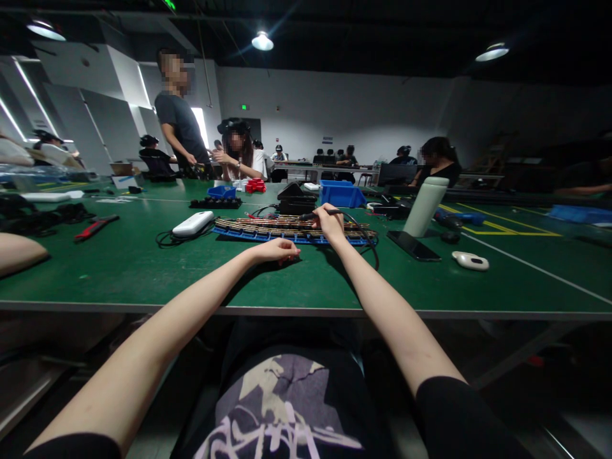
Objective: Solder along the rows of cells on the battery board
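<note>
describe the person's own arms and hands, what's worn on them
Both arms are bare from the upper arm down to the left hand and right hand: no gloves, and no watch, ring or band shows. A short black sleeve caps each upper arm, left sleeve and right sleeve. They belong to a black T-shirt with a pale graphic print.

We see a thin black pen-shaped tool (315,215) gripped in the right hand (329,224), nearly level, its tip pointing left over the rack (253,236). Its black cord (370,239) loops from that hand down to the right. The rack is a long, flat blue tray lying across the green counter (143,268), filled with brownish strips (268,224) laid lengthwise, side by side. The left hand (277,250) rests palm down just before the rack, holding nothing.
</note>
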`<action>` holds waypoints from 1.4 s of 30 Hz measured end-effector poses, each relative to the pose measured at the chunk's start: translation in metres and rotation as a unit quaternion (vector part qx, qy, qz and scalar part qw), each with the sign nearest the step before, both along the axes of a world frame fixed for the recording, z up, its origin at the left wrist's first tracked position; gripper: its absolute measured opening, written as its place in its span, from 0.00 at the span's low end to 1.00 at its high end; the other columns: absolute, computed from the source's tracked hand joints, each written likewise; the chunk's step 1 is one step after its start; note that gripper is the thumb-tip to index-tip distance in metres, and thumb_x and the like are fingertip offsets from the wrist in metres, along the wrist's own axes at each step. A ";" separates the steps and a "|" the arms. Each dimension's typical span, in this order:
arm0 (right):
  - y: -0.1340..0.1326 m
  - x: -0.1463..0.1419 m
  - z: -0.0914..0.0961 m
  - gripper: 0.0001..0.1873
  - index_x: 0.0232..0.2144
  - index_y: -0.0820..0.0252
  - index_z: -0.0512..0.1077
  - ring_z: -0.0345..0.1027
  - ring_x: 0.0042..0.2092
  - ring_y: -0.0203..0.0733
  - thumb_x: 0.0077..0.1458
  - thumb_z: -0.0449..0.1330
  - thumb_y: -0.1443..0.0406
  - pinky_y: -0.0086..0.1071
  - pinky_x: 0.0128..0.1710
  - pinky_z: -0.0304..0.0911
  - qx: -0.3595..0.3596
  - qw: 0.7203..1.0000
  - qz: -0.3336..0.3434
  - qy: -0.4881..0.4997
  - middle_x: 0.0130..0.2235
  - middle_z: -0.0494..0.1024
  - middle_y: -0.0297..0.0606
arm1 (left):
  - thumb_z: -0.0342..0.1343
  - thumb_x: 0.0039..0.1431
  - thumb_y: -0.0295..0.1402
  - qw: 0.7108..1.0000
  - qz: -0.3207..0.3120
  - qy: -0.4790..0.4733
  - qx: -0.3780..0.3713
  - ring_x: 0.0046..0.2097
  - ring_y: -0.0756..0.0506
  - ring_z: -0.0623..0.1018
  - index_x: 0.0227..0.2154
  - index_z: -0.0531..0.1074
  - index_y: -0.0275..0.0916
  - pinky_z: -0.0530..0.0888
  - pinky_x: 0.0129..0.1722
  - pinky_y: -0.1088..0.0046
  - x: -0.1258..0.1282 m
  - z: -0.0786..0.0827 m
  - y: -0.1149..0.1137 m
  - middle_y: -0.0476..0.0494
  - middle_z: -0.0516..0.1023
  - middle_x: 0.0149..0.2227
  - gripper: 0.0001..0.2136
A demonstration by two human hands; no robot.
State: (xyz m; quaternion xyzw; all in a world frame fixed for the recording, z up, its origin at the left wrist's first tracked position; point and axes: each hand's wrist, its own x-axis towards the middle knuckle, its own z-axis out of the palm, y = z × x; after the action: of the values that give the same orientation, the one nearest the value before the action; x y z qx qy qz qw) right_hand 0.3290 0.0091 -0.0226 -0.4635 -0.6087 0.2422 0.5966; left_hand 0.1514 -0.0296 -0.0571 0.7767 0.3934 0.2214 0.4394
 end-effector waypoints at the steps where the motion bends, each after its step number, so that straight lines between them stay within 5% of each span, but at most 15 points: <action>1: 0.000 0.000 0.000 0.09 0.18 0.58 0.65 0.65 0.20 0.33 0.47 0.52 0.63 0.24 0.23 0.60 0.000 1.000 0.001 0.000 0.14 0.67 0.27 | 0.57 0.48 0.51 1.000 -0.001 -0.001 0.000 0.22 0.55 0.64 0.27 0.67 0.34 0.62 0.21 0.79 0.000 0.000 0.000 0.52 0.66 0.22 0.21; 42: -0.001 0.005 0.010 0.07 0.21 0.61 0.65 0.62 0.14 0.31 0.49 0.52 0.69 0.21 0.14 0.58 -0.108 0.991 0.023 0.071 0.12 0.67 0.27 | 0.57 0.47 0.52 1.000 -0.005 0.000 -0.005 0.22 0.55 0.65 0.28 0.68 0.34 0.63 0.21 0.78 0.000 0.000 0.001 0.51 0.68 0.23 0.22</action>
State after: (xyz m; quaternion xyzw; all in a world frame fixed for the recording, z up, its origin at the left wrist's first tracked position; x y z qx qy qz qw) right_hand 0.3337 0.0083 -0.0121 -0.4926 -0.5456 0.3524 0.5792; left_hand 0.1516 -0.0289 -0.0570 0.7761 0.3908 0.2177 0.4444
